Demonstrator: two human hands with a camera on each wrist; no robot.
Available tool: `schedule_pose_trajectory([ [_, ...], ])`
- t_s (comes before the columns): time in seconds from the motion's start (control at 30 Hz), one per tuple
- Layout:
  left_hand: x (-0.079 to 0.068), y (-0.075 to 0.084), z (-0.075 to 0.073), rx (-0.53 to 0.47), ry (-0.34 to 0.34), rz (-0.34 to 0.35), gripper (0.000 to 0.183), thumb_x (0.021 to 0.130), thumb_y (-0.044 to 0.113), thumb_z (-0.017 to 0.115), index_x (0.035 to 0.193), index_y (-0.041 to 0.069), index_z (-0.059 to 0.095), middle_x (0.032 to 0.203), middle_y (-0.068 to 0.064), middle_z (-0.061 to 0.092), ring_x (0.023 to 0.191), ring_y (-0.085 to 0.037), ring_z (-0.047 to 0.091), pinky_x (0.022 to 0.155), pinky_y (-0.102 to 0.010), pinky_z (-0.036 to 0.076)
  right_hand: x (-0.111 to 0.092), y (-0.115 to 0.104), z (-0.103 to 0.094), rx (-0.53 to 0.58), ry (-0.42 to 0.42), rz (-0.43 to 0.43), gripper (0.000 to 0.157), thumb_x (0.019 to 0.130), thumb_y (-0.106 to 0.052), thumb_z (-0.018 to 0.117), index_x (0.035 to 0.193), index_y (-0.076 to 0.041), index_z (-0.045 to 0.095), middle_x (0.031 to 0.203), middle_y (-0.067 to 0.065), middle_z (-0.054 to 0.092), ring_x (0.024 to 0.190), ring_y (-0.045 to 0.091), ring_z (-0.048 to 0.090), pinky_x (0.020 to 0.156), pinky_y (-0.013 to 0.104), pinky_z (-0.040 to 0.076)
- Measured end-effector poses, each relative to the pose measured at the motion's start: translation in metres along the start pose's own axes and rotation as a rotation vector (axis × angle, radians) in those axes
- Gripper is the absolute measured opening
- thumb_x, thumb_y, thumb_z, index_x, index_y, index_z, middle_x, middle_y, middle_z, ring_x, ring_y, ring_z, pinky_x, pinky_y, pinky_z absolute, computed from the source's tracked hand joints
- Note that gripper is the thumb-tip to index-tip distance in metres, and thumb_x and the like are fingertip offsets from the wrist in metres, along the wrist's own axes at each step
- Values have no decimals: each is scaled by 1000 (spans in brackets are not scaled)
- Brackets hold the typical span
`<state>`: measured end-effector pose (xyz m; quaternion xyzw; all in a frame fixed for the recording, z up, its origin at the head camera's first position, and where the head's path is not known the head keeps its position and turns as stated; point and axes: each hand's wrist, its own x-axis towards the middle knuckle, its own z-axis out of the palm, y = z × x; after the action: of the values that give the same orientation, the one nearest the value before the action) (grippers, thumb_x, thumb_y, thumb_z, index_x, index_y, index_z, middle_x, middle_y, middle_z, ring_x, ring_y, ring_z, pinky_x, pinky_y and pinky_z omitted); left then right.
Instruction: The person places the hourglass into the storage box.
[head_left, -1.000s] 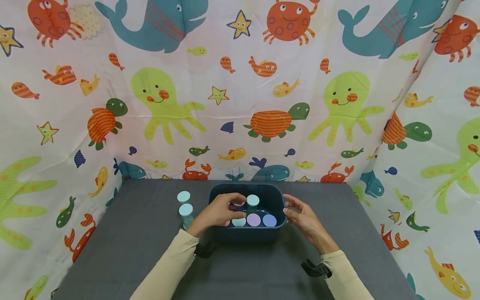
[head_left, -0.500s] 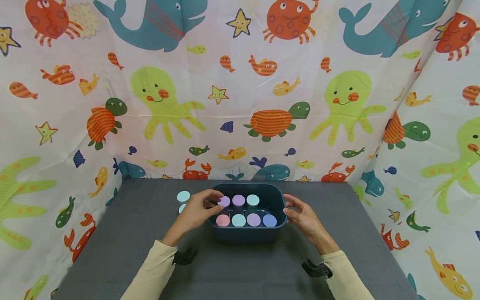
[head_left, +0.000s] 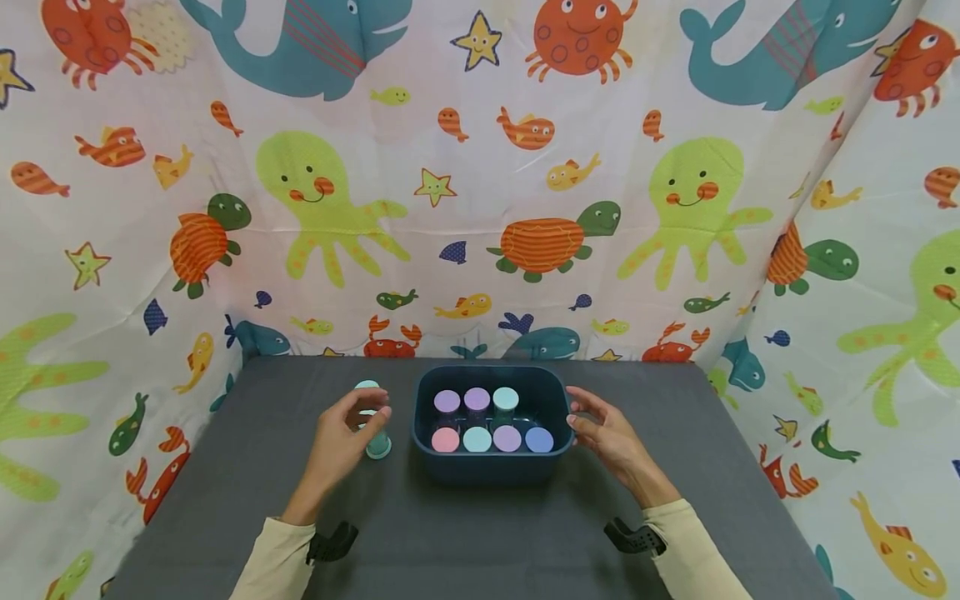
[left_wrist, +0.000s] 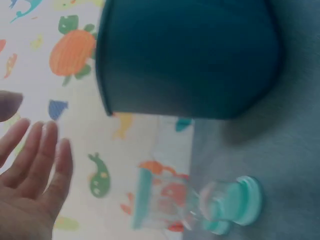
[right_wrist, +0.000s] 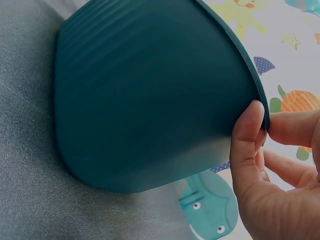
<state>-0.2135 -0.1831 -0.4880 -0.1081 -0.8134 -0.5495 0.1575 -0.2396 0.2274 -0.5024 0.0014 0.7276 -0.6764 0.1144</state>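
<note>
A dark blue bin (head_left: 491, 468) stands on the grey table, holding several upright sand timers with round caps. Two lilac-capped timers, one of them at the left end (head_left: 447, 402), and a mint-capped timer (head_left: 506, 399) form the back row. Pink (head_left: 445, 440), mint, mauve and blue (head_left: 539, 440) caps line the front. Left of the bin, my left hand (head_left: 337, 433) hovers by mint-capped sand timers (head_left: 378, 447), partly covering them; its fingers are spread with nothing between them. My right hand (head_left: 613, 437) pinches the bin's right rim, thumb (right_wrist: 247, 130) on the outer wall.
A sea-animal printed cloth (head_left: 450, 208) hangs behind the table and along both sides. Inside the bin, bare floor (head_left: 536, 408) shows at the back right. Bare grey tabletop (head_left: 480, 542) extends in front of the bin.
My left hand has moved from over the bin leftward to the timers on the table, uncovering the lilac-capped timers in the back row. The right hand has stayed at the rim.
</note>
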Motion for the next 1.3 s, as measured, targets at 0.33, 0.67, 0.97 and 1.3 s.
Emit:
schedule_pose_trajectory([
  [0.33, -24, 5, -7, -88, 297, 3, 27, 87, -2, 69, 113, -7, 64, 105, -19, 65, 95, -20, 64, 80, -13, 50, -1, -1, 0, -20, 5, 10, 53, 98, -12, 59, 148, -16, 42, 126, 12, 41, 92, 17, 53, 77, 28, 54],
  [0.67, -26, -61, 2, 13, 368, -123, 47, 83, 14, 79, 125, 6, 60, 122, -9, 60, 110, -13, 55, 86, -14, 50, -2, -2, 1, -17, 6, 13, 54, 98, -13, 58, 149, -17, 41, 125, 11, 40, 94, 17, 52, 81, 32, 54],
  [0.97, -24, -77, 16, -25, 312, -210, 62, 82, 21, 80, 133, 3, 50, 129, -14, 55, 121, -25, 54, 97, -44, 49, -1, -2, 1, 5, 3, -7, 54, 98, -11, 59, 149, -15, 41, 121, 9, 41, 90, 15, 53, 75, 26, 54],
  [1.3, -23, -89, 24, 54, 180, -285, 65, 85, 26, 78, 139, 7, 47, 136, -19, 56, 127, -33, 53, 103, -50, 46, -1, 1, 1, -10, 2, -6, 54, 98, -12, 59, 148, -16, 41, 123, 11, 42, 92, 16, 53, 77, 27, 54],
])
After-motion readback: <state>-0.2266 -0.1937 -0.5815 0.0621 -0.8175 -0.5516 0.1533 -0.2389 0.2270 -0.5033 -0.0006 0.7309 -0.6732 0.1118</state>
